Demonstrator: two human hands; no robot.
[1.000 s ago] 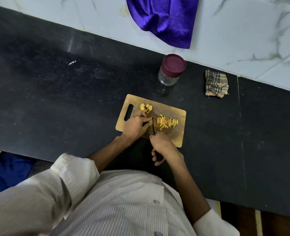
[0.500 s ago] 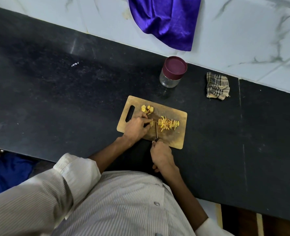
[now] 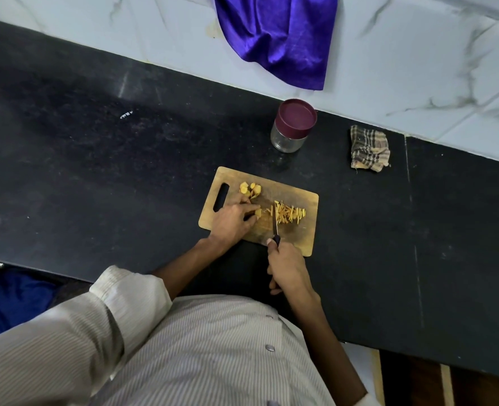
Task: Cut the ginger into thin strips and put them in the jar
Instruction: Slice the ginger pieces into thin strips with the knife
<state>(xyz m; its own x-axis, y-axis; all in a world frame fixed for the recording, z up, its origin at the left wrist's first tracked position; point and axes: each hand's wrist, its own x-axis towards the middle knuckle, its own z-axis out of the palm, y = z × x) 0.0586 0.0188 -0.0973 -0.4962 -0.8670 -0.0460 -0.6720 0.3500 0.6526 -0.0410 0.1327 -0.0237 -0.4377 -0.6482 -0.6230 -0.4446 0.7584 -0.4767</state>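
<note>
A wooden cutting board (image 3: 298, 238) lies on the black counter. My left hand (image 3: 232, 219) rests on its left half, fingertips holding a small ginger piece (image 3: 258, 213). My right hand (image 3: 286, 266) grips a knife (image 3: 275, 227) by the handle at the board's near edge, blade pointing away just right of that piece. A pile of thin ginger strips (image 3: 289, 215) lies right of the blade. Several ginger slices (image 3: 250, 189) sit near the board's far edge. A glass jar (image 3: 293, 124) with a maroon lid on stands behind the board.
A folded checked cloth (image 3: 369, 148) lies on the counter (image 3: 96, 159) to the right of the jar. A purple cloth (image 3: 277, 36) hangs down the white marble wall behind. The counter's near edge runs just behind my wrists.
My right hand has drawn the knife back towards me and slightly right, so the blade now lies beside the strips. My left hand stays on the ginger piece.
</note>
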